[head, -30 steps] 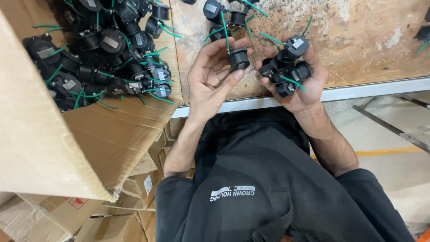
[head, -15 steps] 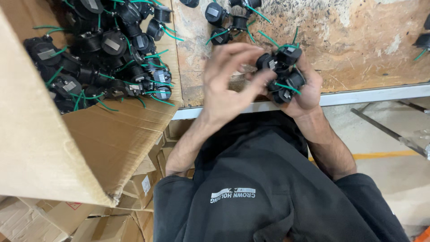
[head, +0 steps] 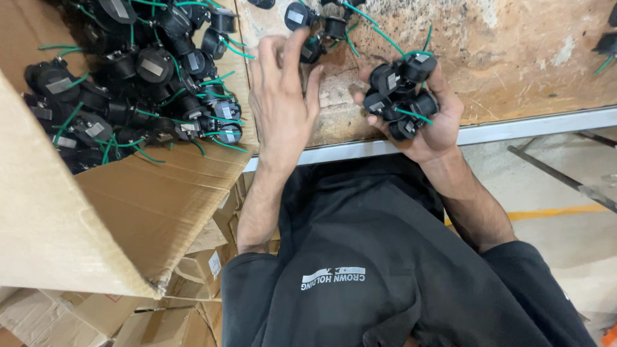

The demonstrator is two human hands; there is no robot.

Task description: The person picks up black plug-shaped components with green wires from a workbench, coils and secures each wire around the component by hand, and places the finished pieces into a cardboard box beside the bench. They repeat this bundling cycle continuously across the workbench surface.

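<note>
Right hand (head: 427, 122) clamped on a bunch of black green-wired components (head: 402, 96); left hand (head: 283, 96), fingers spread, reaches loose ones (head: 308, 19) top centre; cardboard box (head: 128, 193) at left heaped full.

From my feed I see a worn wooden counter (head: 514, 58), its top scuffed, stained and patched with pale blotches. A grey metal strip (head: 533, 125) edges its near side. Past that edge I see a pale concrete floor (head: 565, 238), crossed by a yellow painted line (head: 565, 211). A dark metal bar (head: 559, 177) runs slantwise above the floor, under the counter's edge. At the lower left I make out stacked brown cardboard cartons (head: 83, 318), some with small white labels. A big open cardboard box (head: 128, 205) leans against the left end of the counter. The light looks even and soft, with no hard shadows anywhere
</note>
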